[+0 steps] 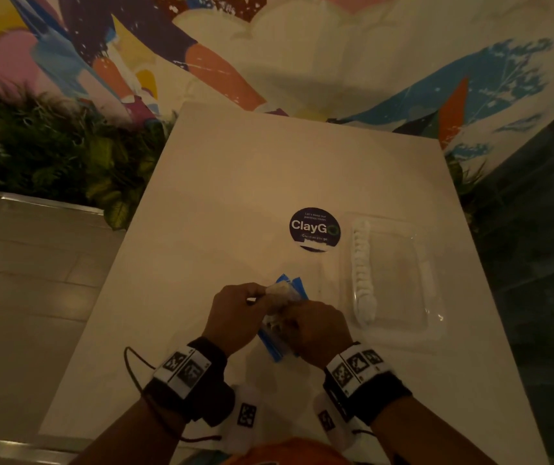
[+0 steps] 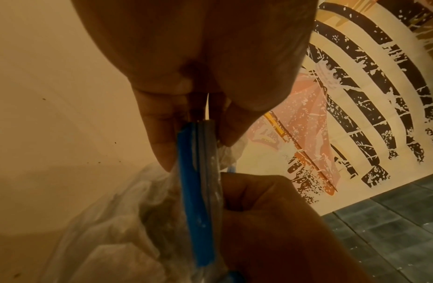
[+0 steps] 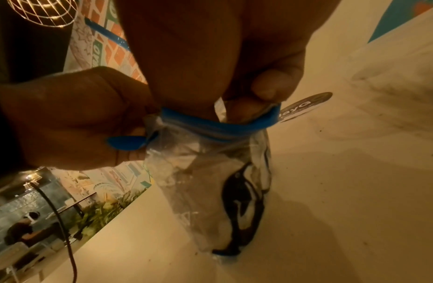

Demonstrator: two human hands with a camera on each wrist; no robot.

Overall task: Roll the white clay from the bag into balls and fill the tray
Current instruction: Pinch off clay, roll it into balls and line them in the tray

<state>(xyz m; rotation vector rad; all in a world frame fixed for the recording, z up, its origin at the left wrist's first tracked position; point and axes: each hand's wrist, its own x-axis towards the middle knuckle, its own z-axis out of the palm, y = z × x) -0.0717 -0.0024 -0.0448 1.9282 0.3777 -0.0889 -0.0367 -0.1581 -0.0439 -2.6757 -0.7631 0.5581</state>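
Note:
A clear zip bag (image 1: 284, 298) with a blue zip strip (image 2: 193, 191) is held over the white table (image 1: 268, 169), both hands on its mouth. My left hand (image 1: 258, 297) pinches the strip at one end. My right hand (image 1: 290, 317) grips the other side of the rim, a fingertip (image 3: 242, 109) tucked inside the opening. A pale lump of white clay (image 1: 277, 290) shows at the bag's top; the plastic (image 3: 210, 181) below looks crumpled and mostly clear. To the right stands a clear plastic tray (image 1: 403, 280) with a row of white clay balls (image 1: 362, 273) along its left side.
A round dark "ClayGo" sticker (image 1: 314, 228) lies on the table, left of the tray's far end. Green plants (image 1: 50, 146) border the table's left side, with a painted wall behind. A thin cable (image 1: 134, 370) loops off my left wrist.

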